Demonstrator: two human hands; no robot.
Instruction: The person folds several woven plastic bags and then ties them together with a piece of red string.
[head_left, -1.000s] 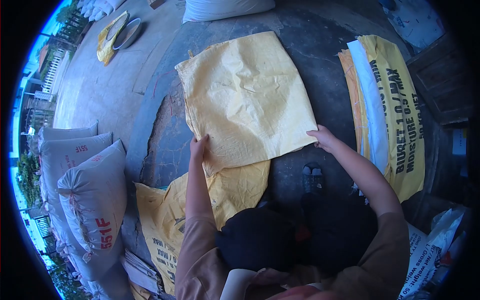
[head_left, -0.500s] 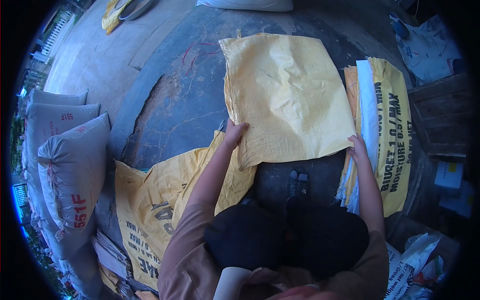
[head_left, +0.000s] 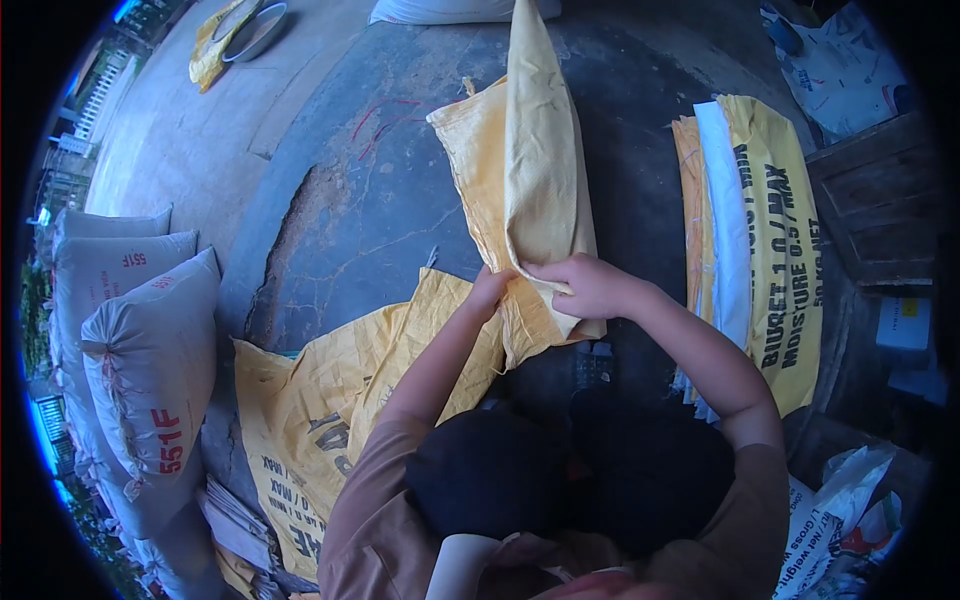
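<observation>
A pale yellow woven sack [head_left: 545, 160] is being folded over lengthwise, its right part raised and doubled toward the left. My left hand [head_left: 489, 289] grips the sack's left edge near the lower end. Just right of it, my right hand [head_left: 590, 286] pinches the folded-over edge, the two hands nearly touching. Below and left of my hands lies a crumpled yellow sack [head_left: 340, 390] with dark print. To the right, a stack of flattened sacks has a printed yellow one [head_left: 785, 250] and a white one [head_left: 730, 230] showing.
Filled white sacks [head_left: 155, 365] marked 551F stand at the left. A basin [head_left: 255, 32] sits at the upper left, and a filled white sack [head_left: 450, 10] at the top. Plastic bags [head_left: 840, 510] lie at the lower right, below a dark wooden piece [head_left: 880, 215].
My right hand has moved left with the sack's right edge, bringing it over to my left hand. The sack, spread flat before, is now folded and narrower. The view has shifted slightly.
</observation>
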